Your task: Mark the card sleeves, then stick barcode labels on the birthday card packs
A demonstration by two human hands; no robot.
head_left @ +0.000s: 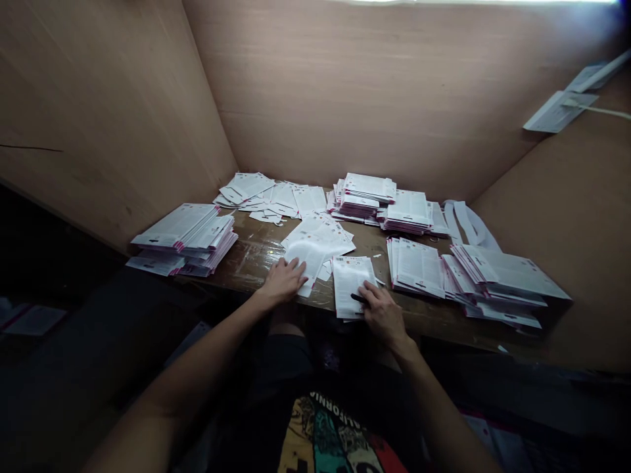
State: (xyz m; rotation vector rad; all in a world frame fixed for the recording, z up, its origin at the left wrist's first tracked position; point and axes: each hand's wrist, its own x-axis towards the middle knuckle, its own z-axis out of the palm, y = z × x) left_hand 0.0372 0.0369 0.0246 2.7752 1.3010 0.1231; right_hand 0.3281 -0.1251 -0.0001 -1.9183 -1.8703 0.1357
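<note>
My left hand (286,281) lies with its fingers spread on a white printed packet (314,253), at the near end of a fanned pile in the middle of the table. To its right, my right hand (383,310) is curled over the right side of another white packet (349,279), which overhangs the front edge of the table. A short, dark, stick-like thing (359,298) pokes out from under its fingers; I cannot make out its kind. The undersides of both hands are hidden.
Stacks of pink-edged packets stand at the left (185,230), at the back (367,190) and at the right (513,276). Loose packets (249,187) lie at the back left. White strips (468,223) curl near the right wall. Wooden panels (345,98) enclose the brown table (251,253).
</note>
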